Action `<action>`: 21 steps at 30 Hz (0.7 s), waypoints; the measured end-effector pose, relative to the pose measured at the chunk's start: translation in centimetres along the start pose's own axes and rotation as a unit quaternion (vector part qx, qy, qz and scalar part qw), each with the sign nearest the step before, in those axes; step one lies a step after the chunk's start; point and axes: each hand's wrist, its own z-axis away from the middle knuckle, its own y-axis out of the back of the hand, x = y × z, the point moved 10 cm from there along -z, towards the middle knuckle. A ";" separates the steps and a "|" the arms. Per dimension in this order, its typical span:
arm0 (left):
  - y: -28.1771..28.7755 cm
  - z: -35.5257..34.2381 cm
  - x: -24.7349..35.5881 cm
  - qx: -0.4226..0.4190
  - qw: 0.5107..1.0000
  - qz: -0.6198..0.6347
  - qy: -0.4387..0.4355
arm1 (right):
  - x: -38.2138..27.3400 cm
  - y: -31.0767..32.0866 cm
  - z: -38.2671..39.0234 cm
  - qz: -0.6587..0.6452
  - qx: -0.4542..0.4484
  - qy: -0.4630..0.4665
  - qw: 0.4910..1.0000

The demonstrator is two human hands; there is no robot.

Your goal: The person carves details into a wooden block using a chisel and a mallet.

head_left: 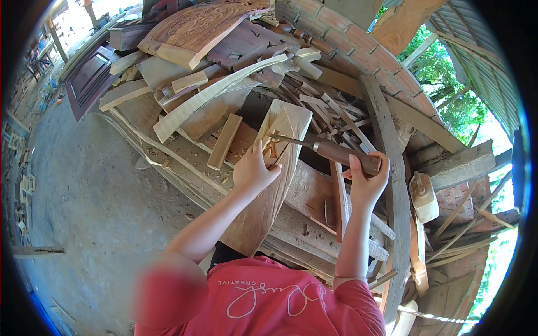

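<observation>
A long carved wooden plank (291, 120) leans on a heap of timber in front of me. My left hand (253, 169) rests on the plank's face, fingers beside the metal blade of a chisel (291, 140) whose tip touches a carved notch with loose shavings. My right hand (367, 182) is closed around the chisel's brown wooden handle (344, 155), off to the right of the plank. The chisel lies nearly level, pointing left.
A pile of wood offcuts and slats (224, 73) fills the space behind the plank, with a carved panel (196, 25) on top. A pale wooden mallet (424, 197) lies at the right beside a thick beam (386, 129). Concrete floor (84, 190) spreads to the left.
</observation>
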 end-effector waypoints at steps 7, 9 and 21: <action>0.0 0.3 0.1 -0.008 1.000 -0.014 0.017 | 2.3 1.0 -1.8 -0.047 -0.042 -0.008 0.998; 0.1 0.2 0.1 -0.009 1.000 -0.019 0.020 | 2.2 1.2 -2.0 -0.056 -0.062 0.011 0.996; 0.1 0.4 0.1 0.004 1.000 -0.011 0.010 | -1.4 -0.7 -0.3 0.052 -0.194 0.147 0.968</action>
